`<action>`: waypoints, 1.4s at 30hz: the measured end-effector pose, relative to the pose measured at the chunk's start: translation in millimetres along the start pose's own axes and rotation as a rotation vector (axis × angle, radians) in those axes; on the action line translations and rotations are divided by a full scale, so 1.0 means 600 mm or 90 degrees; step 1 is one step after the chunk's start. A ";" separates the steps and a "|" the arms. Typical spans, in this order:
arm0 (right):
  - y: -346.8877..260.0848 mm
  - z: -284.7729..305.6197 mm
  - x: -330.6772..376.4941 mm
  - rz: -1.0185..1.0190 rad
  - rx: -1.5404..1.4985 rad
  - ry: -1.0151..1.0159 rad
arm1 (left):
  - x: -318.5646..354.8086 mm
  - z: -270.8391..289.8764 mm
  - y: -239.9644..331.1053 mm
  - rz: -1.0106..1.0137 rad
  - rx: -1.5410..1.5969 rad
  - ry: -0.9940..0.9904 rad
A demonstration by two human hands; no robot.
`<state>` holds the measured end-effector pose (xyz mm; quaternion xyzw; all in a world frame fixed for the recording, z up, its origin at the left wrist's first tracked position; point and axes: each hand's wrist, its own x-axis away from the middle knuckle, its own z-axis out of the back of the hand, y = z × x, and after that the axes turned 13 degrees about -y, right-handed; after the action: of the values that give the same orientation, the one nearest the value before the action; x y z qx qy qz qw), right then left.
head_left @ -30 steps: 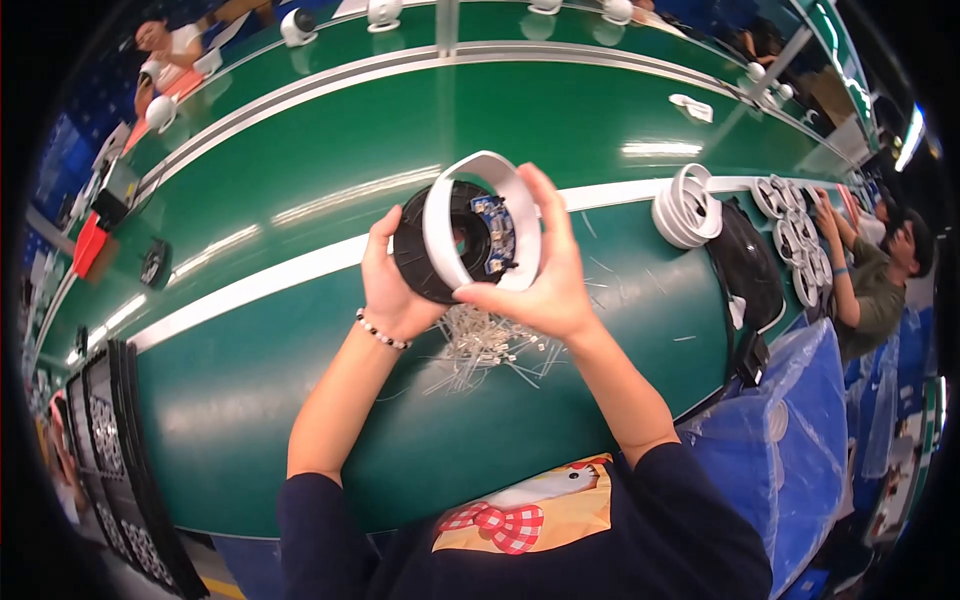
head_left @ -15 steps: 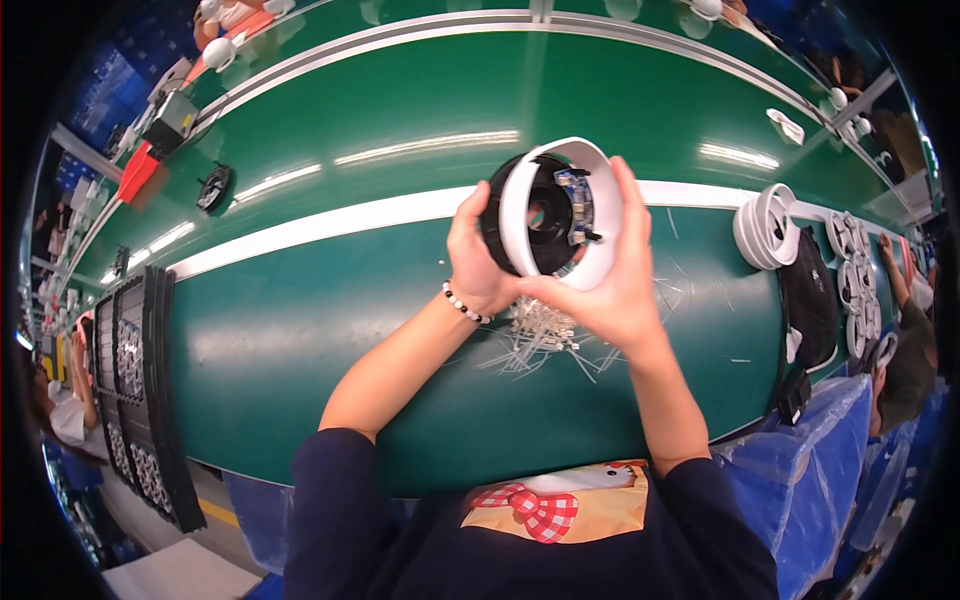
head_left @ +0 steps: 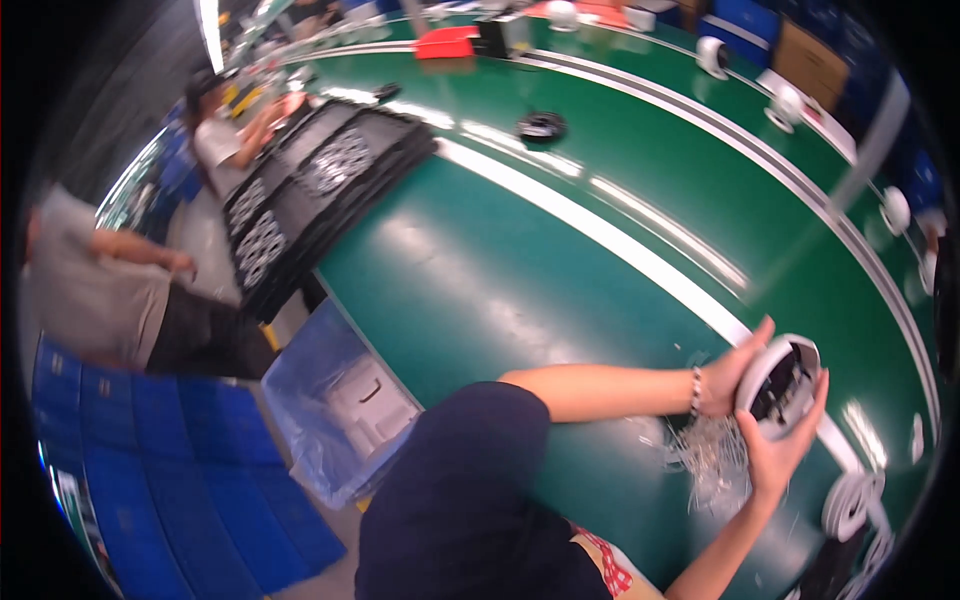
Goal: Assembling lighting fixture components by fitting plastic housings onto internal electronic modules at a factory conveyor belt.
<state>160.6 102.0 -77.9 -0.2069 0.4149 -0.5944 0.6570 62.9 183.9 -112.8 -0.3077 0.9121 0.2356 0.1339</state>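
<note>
A white round housing [head_left: 779,388] with a dark interior is held between my two hands above the right part of the green worktable [head_left: 450,290]. My left hand [head_left: 728,380], with a beaded bracelet at the wrist, grips its left side. My right hand [head_left: 783,455] is wrapped round its lower right side, fingers up along the shell. Details inside the housing are blurred. Just below my hands lies a loose pile of thin white wires with small connectors [head_left: 712,460].
White rings [head_left: 848,505] lie at the lower right. A black tray [head_left: 385,180] of small parts stands at the table's left end, two people [head_left: 100,285] beyond it. Below the table edge is a plastic-lined blue bin [head_left: 330,400]. A black round part [head_left: 541,126] lies across the white strip.
The view has swung to the left, so the hands and housing now appear at the right. Both hands keep hold of the housing, which looks turned.
</note>
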 end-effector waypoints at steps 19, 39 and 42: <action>-0.040 -0.053 -0.037 0.081 0.226 0.167 | 0.016 -0.022 0.030 -0.012 -0.024 -0.025; 0.053 0.055 0.114 0.311 0.220 -0.028 | 0.003 -0.003 -0.006 0.333 -0.121 0.160; 0.048 0.075 0.119 0.260 0.249 0.001 | -0.021 0.008 -0.020 0.353 -0.129 0.159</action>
<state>210.4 29.8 -95.7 0.0124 0.3260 -0.5191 0.7901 80.8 184.2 -116.0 -0.0860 0.9425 0.3130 -0.0796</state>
